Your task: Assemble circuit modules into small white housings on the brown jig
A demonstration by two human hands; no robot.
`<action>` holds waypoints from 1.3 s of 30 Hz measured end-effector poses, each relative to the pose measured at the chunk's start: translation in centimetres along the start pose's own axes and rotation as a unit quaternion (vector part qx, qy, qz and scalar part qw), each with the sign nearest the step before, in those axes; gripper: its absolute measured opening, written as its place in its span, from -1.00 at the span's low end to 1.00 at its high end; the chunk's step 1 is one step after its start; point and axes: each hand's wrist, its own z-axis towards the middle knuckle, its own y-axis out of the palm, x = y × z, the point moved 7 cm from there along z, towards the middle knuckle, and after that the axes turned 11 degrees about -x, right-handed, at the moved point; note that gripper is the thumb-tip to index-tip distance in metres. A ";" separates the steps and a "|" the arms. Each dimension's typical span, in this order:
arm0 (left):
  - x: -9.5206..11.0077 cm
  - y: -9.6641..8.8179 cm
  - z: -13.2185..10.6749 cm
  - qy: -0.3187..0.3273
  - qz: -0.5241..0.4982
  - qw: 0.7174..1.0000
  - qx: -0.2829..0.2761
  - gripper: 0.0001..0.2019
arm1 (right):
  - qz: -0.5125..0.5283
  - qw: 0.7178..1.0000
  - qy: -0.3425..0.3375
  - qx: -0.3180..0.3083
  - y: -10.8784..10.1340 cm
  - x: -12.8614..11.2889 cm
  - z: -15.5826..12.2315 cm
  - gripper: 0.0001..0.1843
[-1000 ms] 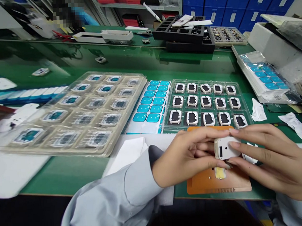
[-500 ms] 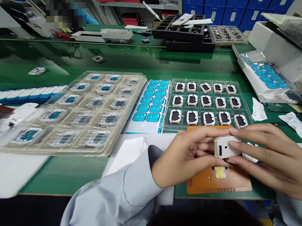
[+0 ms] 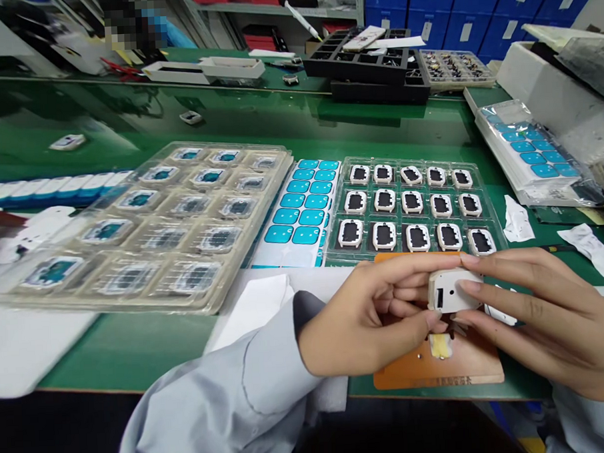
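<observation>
Between my two hands is a small white watch-like case with rounded corners, a dark slot and a round hole on the face turned up. My left hand grips its left side, index finger along the top edge and thumb at the lower left corner. Fingertips of my right hand press on its face and its right edges. Beneath the hands an orange plate lies on the bench, with a yellow and white pad on it. A white piece is partly hidden behind my right fingers.
Beyond my hands lies a clear tray of white frames, beside a sheet of blue stickers. A larger plastic tray stands left. Black trays, a bagged sticker stack and crumpled papers surround the far and right sides.
My left thumb has moved up from below the case onto its lower left corner. The case has tilted slightly. Two white parts on the far left have slid a little leftward.
</observation>
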 end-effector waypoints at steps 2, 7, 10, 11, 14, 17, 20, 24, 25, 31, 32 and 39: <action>-0.1 -0.1 -0.1 -0.005 0.003 1.000 0.002 -0.52 | -0.006 1.000 -0.001 0.002 0.0 -0.1 0.0 -0.61; -0.2 -0.4 -0.2 -0.012 0.025 1.000 0.007 -0.50 | -0.020 1.000 -0.012 0.021 0.2 -0.3 -0.4 -0.58; -0.1 -0.5 -0.3 -0.016 0.037 0.999 0.014 -0.51 | -0.016 1.000 -0.018 0.020 0.3 -0.3 -0.4 -0.55; -0.1 -0.5 -0.3 -0.017 0.043 0.999 0.017 -0.51 | -0.014 1.000 -0.018 0.019 0.3 -0.3 -0.5 -0.55; -0.1 -0.6 -0.4 -0.023 0.073 0.997 0.023 -0.50 | -0.015 1.000 -0.014 0.014 0.3 -0.2 -0.4 -0.55; -0.1 -0.7 -0.4 -0.029 0.092 0.995 0.025 -0.48 | -0.018 1.000 -0.012 0.011 0.3 -0.2 -0.4 -0.54; -0.2 -0.7 -0.3 -0.033 0.091 0.995 0.027 -0.46 | -0.016 1.000 -0.009 0.009 0.3 -0.2 -0.4 -0.55; -0.3 -0.6 -0.2 -0.039 0.065 0.997 0.026 -0.44 | -0.016 1.000 -0.012 0.005 0.4 -0.2 -0.4 -0.58; -0.3 -0.5 -0.1 -0.041 0.053 0.997 0.026 -0.44 | -0.017 1.000 -0.014 0.005 0.4 -0.2 -0.4 -0.59; -0.6 -0.6 -0.2 -0.044 0.018 0.998 0.029 -0.41 | -0.019 1.000 -0.022 0.012 0.3 -0.2 -0.5 -0.60; -0.7 -0.6 -0.2 -0.046 0.018 0.998 0.029 -0.41 | -0.018 1.000 -0.020 0.011 0.3 -0.2 -0.4 -0.59; -0.9 -0.6 -0.2 -0.070 -0.018 0.997 0.033 -0.46 | -0.017 1.000 -0.023 0.001 0.1 -0.3 0.1 -0.55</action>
